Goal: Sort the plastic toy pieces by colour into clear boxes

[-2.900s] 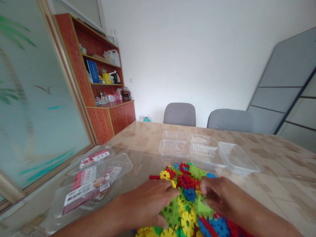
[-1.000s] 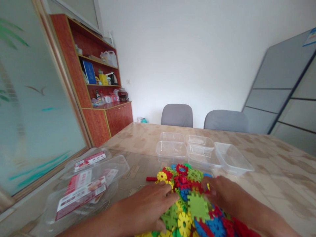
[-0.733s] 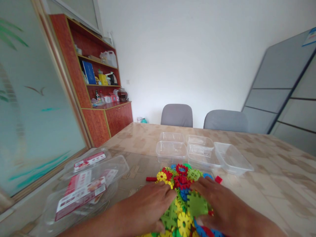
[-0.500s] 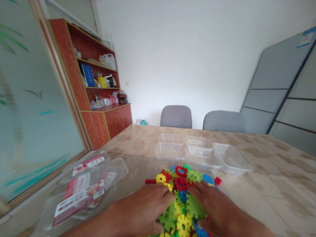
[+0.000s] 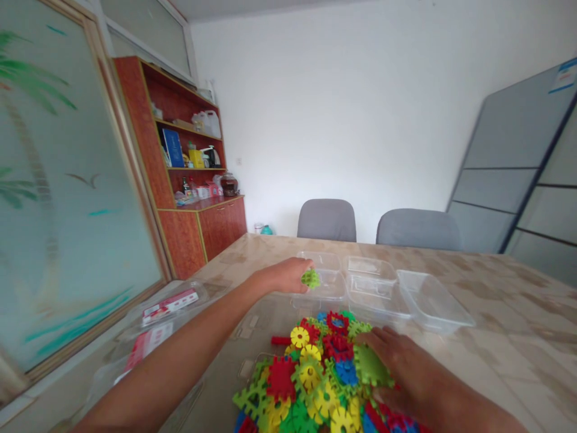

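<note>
Tubs, clear plastic, five in number, standing on the patterned table (image 5: 505, 300) beyond the toy pile. Far left tub (image 5: 329, 260): low walls, partly behind the near left tub (image 5: 331, 288). Far middle tub (image 5: 370, 266): just behind the near middle tub (image 5: 381, 300). Right tub (image 5: 435, 304): set at a slant, flared walls, open top.

Left hand (image 5: 286, 275): stretched out to the near left tub, fingers closed on one green lattice piece (image 5: 311, 278), which shows at the fingertips against the tub; whether it is below the rim, cannot tell.

Right hand (image 5: 401, 364): on the right side of the pile, fingers spread over a green plate (image 5: 370, 365), thumb lower down; whether it grips the plate, cannot tell.

Toy pile (image 5: 322, 391): loose, heaped on the near part of the table, between the forearms. Yellow flower discs, red and green toothed squares, blue and green pieces, overlapping at many angles. Red bar (image 5: 280, 340) at its left edge.

Lids (image 5: 202, 291), clear, at the left side of the table, some with red-and-white labels (image 5: 169, 305); partly covered by the left forearm.

Shelf unit (image 5: 180, 228), red-brown, far left: white jugs (image 5: 210, 122), blue book (image 5: 173, 147), yellow box (image 5: 196, 158), large jar (image 5: 229, 184). Chairs (image 5: 327, 220), two, grey, along the far edge.
</note>
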A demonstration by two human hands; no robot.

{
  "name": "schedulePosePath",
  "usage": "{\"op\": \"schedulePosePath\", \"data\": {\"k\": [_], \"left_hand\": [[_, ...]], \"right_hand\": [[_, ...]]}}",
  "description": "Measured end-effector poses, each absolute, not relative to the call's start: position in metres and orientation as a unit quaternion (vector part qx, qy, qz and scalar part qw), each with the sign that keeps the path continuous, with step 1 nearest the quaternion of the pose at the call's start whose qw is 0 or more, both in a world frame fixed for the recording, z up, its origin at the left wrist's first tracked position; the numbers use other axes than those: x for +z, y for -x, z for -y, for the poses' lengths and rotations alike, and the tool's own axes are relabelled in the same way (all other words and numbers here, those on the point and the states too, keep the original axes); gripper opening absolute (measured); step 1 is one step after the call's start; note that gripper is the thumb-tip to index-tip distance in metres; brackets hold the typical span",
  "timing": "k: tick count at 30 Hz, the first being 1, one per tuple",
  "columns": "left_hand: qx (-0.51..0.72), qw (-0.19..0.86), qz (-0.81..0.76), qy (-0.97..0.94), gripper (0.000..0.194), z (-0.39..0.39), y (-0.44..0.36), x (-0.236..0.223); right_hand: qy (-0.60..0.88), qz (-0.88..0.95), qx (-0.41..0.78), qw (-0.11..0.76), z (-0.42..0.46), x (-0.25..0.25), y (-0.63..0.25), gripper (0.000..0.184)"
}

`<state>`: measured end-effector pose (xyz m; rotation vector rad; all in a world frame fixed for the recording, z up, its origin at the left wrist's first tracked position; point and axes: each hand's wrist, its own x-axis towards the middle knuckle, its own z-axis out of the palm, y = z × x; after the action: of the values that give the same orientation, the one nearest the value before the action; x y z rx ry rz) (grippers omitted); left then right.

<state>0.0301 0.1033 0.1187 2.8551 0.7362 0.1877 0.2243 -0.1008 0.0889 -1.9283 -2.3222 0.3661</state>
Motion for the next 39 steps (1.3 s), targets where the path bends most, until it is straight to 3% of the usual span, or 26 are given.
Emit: {"op": "schedulePosePath", "data": {"k": [7,11,16,21,28,35,39], "left_hand": [[-0.040,0.072,-0.250,-0.965,0.022,-0.128,-0.054,0.105],[-0.044,0.072,-0.248,-0.965,0.021,-0.130,-0.052,0.105],[0.020,0.087,-0.265,-0.960,0.032,-0.125,-0.039,0.105],[0.152,0.107,-0.286,-0.940,0.028,-0.109,-0.016,0.100],[0.255,0.206,-0.291,-0.899,0.027,-0.101,0.009,0.082],[0.259,0.255,-0.298,-0.883,0.027,-0.105,0.012,0.073],[0.247,0.254,-0.305,-0.884,0.027,-0.103,0.017,0.076]], "right_hand": [[0.618,0.777,0.072,0.099,0.092,0.059,-0.257,0.060],[0.600,0.784,0.067,0.147,0.087,0.048,-0.267,0.059],[0.596,0.767,0.114,0.208,0.077,0.049,-0.267,0.055],[0.567,0.767,0.167,0.250,0.053,0.065,-0.260,0.055],[0.553,0.800,0.132,0.192,-0.009,0.094,-0.244,0.045],[0.590,0.783,0.108,0.165,-0.052,0.088,-0.232,0.055],[0.575,0.790,0.089,0.192,-0.042,0.084,-0.230,0.043]]}}
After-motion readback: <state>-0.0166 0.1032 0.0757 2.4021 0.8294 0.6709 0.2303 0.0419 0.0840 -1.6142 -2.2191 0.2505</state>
